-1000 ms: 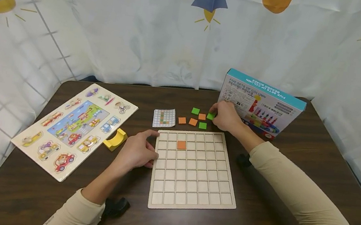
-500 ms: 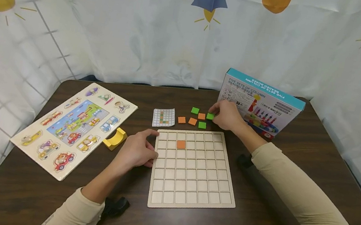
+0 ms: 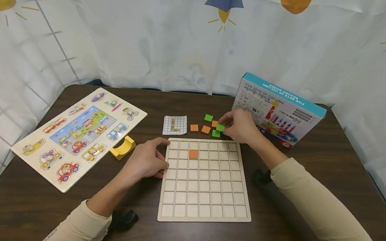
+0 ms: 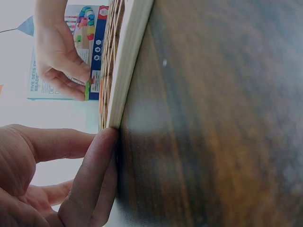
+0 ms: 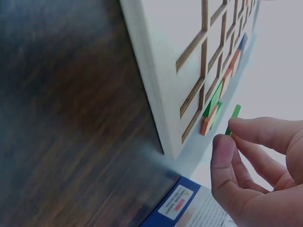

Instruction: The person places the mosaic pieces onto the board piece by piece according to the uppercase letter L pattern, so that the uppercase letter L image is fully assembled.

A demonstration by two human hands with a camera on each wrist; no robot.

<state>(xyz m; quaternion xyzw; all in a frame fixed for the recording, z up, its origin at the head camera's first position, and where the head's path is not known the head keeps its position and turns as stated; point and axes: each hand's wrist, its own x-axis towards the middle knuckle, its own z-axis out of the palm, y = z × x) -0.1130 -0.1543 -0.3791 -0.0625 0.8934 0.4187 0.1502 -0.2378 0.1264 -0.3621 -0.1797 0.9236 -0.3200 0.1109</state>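
Note:
A pale wooden grid board (image 3: 208,187) lies on the dark table, with one orange tile (image 3: 193,154) in a cell of its second row. At the board's left edge my left hand (image 3: 146,159) rests, its fingertips touching the rim, as the left wrist view also shows. Behind the board, my right hand (image 3: 240,127) pinches a green tile (image 5: 235,116) between thumb and finger, held up off the table. Below that tile sits another green tile (image 3: 216,134), partly covered. Several orange and green tiles lie loose beside it. A small printed grid card (image 3: 175,125) lies to their left.
A box (image 3: 280,110) printed "Five sets of column beaded boxes" stands upright behind my right hand. At the left lies a vehicle puzzle board (image 3: 80,137), with a curved yellow block (image 3: 123,149) at its right edge. A white curtain (image 3: 145,38) hangs behind the table.
My right hand has picked the green tile up off the table and moved it slightly left, over the other tiles. The left hand stays at the board's edge.

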